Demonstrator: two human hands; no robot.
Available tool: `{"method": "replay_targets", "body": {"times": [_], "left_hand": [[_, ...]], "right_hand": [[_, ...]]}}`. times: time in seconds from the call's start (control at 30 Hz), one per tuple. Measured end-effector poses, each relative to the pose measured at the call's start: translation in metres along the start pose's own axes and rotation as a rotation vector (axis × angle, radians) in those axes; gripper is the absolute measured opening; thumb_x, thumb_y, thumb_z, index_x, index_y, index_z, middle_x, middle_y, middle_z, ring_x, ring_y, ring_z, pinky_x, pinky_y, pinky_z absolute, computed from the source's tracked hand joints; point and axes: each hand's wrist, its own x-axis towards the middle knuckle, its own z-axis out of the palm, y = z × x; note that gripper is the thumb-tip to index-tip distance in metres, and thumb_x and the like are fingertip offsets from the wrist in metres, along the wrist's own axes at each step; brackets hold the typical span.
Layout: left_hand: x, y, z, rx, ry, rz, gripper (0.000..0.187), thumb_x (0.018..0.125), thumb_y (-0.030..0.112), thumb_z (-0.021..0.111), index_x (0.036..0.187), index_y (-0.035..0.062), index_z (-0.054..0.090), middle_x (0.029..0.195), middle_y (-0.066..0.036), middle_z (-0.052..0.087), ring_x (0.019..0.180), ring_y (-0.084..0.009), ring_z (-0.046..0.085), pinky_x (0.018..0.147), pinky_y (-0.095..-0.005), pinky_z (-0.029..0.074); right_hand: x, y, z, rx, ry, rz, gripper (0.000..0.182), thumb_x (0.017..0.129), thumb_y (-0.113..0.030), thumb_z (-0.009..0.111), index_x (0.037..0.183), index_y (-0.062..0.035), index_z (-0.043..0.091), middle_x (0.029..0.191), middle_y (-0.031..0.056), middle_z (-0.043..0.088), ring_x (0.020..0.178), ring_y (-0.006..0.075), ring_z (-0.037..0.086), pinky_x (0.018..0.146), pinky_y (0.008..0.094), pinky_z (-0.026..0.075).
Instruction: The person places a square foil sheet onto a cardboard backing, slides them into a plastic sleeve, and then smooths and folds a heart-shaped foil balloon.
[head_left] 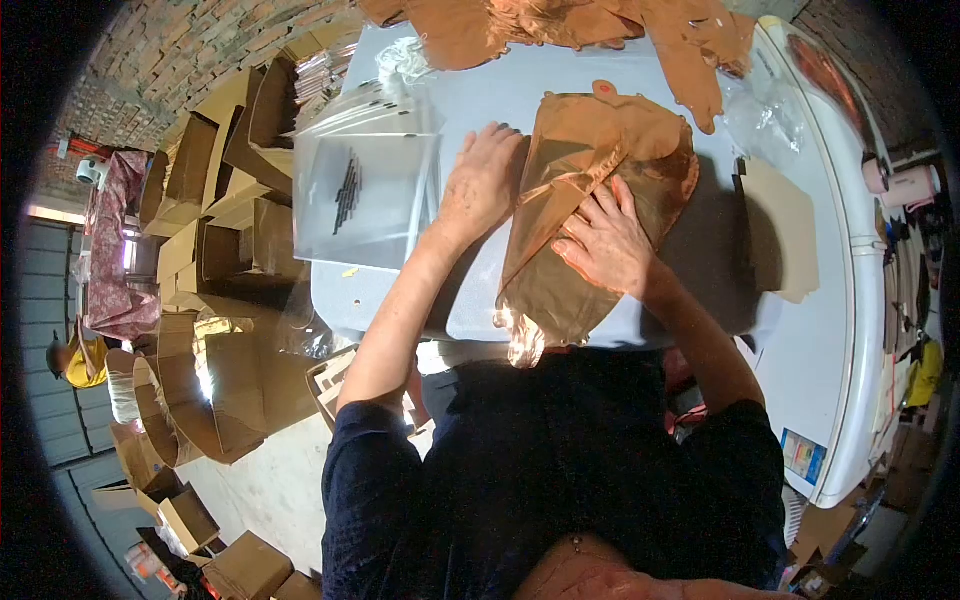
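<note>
A flat copper-coloured foil balloon (570,285) lies partly folded on the table in front of me, its bottom tip at the table's near edge. My right hand (610,240) presses on it with fingers stretched out along a crease. My left hand (483,185) rests flat beside the balloon's left edge, fingers extended and together, holding nothing. Just left of that hand is a stack of clear plastic bags (390,210) with dark printing. More copper foil balloons (465,38) are heaped at the table's far side.
White string (402,62) lies behind the bags. At right are a piece of cardboard (790,225), crumpled clear plastic (770,120) and a long white appliance (840,400). Cardboard boxes (230,380) crowd the left side. A person in yellow (85,362) is far left.
</note>
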Motion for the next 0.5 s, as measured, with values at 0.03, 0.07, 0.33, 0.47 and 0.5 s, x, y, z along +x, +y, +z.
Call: {"method": "replay_targets", "body": {"times": [0.03, 0.07, 0.33, 0.47, 0.5], "left_hand": [[-0.002, -0.002, 0.001, 0.056, -0.009, 0.033, 0.041, 0.096, 0.008, 0.054, 0.137, 0.0048, 0.054, 0.142, -0.018, 0.055, 0.142, -0.0373, 0.040, 0.119, -0.0523, 0.027], [-0.004, -0.003, 0.002, 0.112, -0.019, 0.066, 0.041, 0.097, 0.010, 0.054, 0.138, 0.0051, 0.054, 0.142, -0.017, 0.055, 0.142, -0.0358, 0.041, 0.120, -0.0520, 0.027], [-0.006, -0.001, 0.011, 0.175, -0.076, 0.128, 0.043, 0.101, 0.024, 0.054, 0.140, 0.0046, 0.055, 0.146, -0.014, 0.053, 0.143, -0.0317, 0.040, 0.121, -0.0520, 0.023], [-0.006, -0.001, 0.010, 0.241, -0.115, 0.147, 0.046, 0.102, 0.028, 0.051, 0.141, 0.0046, 0.054, 0.148, -0.012, 0.051, 0.145, -0.0302, 0.038, 0.122, -0.0518, 0.021], [-0.007, -0.001, 0.011, 0.265, -0.128, 0.155, 0.046, 0.102, 0.029, 0.050, 0.142, 0.0047, 0.053, 0.149, -0.012, 0.051, 0.145, -0.0297, 0.037, 0.122, -0.0516, 0.020]], "right_hand": [[0.000, 0.000, 0.000, 0.000, -0.007, 0.004, 0.041, 0.092, -0.039, 0.063, 0.120, -0.0091, 0.066, 0.138, 0.0129, 0.052, 0.138, 0.0360, 0.036, 0.116, 0.0623, 0.017], [0.000, 0.000, 0.000, 0.001, -0.014, 0.009, 0.041, 0.092, -0.039, 0.063, 0.120, -0.0095, 0.067, 0.139, 0.0131, 0.052, 0.138, 0.0358, 0.036, 0.117, 0.0620, 0.016], [-0.001, 0.002, 0.003, 0.009, -0.046, 0.019, 0.041, 0.094, -0.040, 0.061, 0.124, -0.0121, 0.067, 0.140, 0.0135, 0.051, 0.141, 0.0344, 0.034, 0.120, 0.0593, 0.012], [-0.001, 0.002, 0.003, 0.013, -0.032, 0.019, 0.042, 0.095, -0.041, 0.060, 0.126, -0.0126, 0.066, 0.141, 0.0132, 0.050, 0.141, 0.0341, 0.033, 0.120, 0.0591, 0.011], [-0.001, 0.002, 0.003, 0.015, -0.025, 0.017, 0.042, 0.095, -0.041, 0.060, 0.126, -0.0127, 0.066, 0.141, 0.0132, 0.050, 0.141, 0.0341, 0.033, 0.120, 0.0591, 0.010]]}}
